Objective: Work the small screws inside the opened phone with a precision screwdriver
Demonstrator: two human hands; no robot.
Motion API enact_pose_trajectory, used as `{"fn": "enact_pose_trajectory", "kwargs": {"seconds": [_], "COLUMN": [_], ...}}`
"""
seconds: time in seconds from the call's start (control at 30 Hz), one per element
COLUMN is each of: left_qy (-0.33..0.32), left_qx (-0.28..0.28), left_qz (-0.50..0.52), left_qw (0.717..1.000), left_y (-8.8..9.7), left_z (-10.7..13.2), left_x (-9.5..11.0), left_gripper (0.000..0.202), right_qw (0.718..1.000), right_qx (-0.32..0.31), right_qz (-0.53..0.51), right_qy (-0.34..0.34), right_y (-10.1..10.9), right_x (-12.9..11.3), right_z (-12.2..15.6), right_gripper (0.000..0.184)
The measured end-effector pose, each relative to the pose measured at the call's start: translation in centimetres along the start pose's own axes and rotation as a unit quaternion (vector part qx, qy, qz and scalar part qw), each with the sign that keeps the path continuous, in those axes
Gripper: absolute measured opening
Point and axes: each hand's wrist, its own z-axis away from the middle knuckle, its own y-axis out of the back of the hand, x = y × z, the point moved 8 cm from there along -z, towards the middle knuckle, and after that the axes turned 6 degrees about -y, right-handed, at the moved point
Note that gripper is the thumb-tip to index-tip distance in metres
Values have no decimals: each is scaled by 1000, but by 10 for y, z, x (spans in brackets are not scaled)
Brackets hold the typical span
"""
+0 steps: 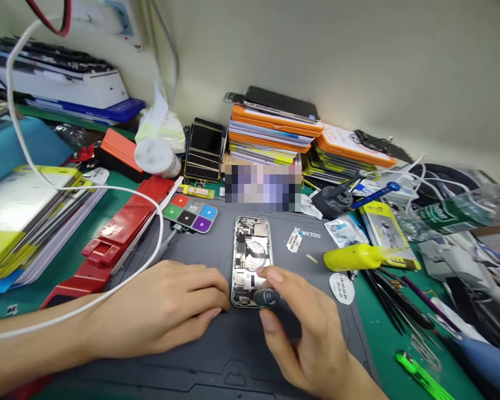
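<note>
An opened phone [253,261] lies on the dark grey mat [208,355], its inner parts and a pale round coil showing. My left hand [162,305] rests on the mat at the phone's left edge, fingers curled together; whatever they may hold is hidden. Over the phone's lower right is my right hand [308,328], thumb and index finger bent around a dark grey, round-ended tool [265,298]. That tool's end sits over the phone's lower part, and the rest of it disappears behind the hand. A razor blade [294,240] lies to the phone's right.
A coloured pad [190,213] with a grey plug lies left of the phone. A white cable [104,189] crosses my left forearm. Rightward are a yellow bottle [352,257], tweezers [383,300] and a green cutter [420,375]. Stacked orange boxes [275,128] stand behind.
</note>
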Motion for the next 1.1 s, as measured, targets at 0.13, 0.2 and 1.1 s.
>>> {"fn": "enact_pose_trajectory", "kwargs": {"seconds": [0.13, 0.2, 1.1], "left_qy": [-10, -5, 18], "left_qx": [5, 4, -73], "left_qz": [-10, -14, -100], "left_qw": [1000, 1000, 992], "left_y": [2, 1, -12], "left_z": [0, 0, 4], "left_x": [2, 1, -3], "left_gripper": [30, 30, 47], "right_qw": [1000, 1000, 904], "right_qx": [19, 14, 186], "right_qz": [-3, -14, -298], "right_qy": [0, -1, -243], "right_y": [3, 1, 10], "right_x": [2, 2, 46], "right_z": [2, 2, 6], "right_gripper": [69, 66, 45]}}
